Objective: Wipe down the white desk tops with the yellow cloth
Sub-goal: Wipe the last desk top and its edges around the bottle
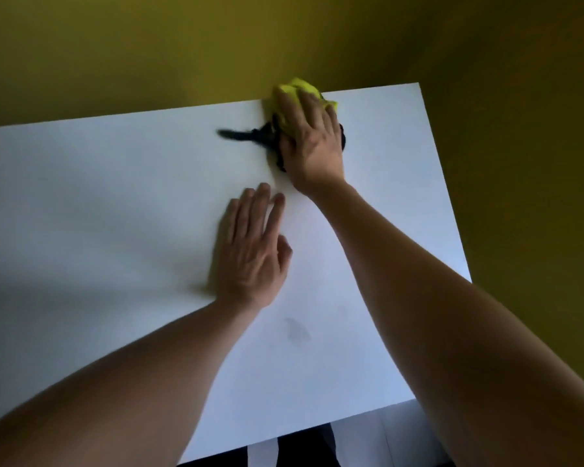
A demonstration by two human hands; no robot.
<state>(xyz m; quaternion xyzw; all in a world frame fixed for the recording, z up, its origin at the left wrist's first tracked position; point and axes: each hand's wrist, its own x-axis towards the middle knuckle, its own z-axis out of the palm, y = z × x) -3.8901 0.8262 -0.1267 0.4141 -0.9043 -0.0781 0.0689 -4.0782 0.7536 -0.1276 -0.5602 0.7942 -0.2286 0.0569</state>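
Two bare forearms fill the bottom of the head view and reach forward over the white desk top (115,210), which serves as the landmark for everything else. Behind the desk's far edge and past its right edge rises a mustard-yellow wall (182,45). On the desk, towards its near right part, lies a faint grey smudge (297,332). Below the near edge a strip of dark and pale floor shows, too small to read.

Near the far edge, right of the desk's middle, lies a dark object (250,136) with a thin blurred part pointing left; what it is cannot be told. It sits partly under the right hand (312,139) and right beside the yellow cloth (300,92), in the cloth's way.

That cloth is bunched at the desk's far edge. The right hand lies over it, fingers extended, pressing it down rather than clenching it, arm stretched far forward. The left hand (250,251) rests flat near the desk's middle, fingers straight and together, holding nothing.
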